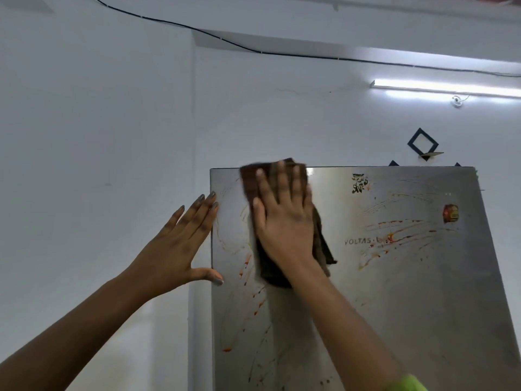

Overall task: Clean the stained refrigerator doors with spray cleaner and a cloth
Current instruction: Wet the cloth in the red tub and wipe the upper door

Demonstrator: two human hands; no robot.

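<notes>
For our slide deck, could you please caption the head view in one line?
Right hand presses a brown cloth on the red-streaked steel refrigerator door; left hand touches its edge.

Saw upright brushed-steel refrigerator door (394, 306) as the carrying surface. Found red-orange streaky stains (394, 230) smeared across most of it, thickest by grey "VOLTAS" lettering (358, 241). Logged torn black sticker (359, 183) near top edge, red-and-yellow sticker (450, 213) toward right edge. Noted dark brown cloth (270, 272) flat against upper left, pressed under right hand (284, 218), fingers straight. Noted left hand (180, 244) flat at door's left edge, thumb touching.
</notes>
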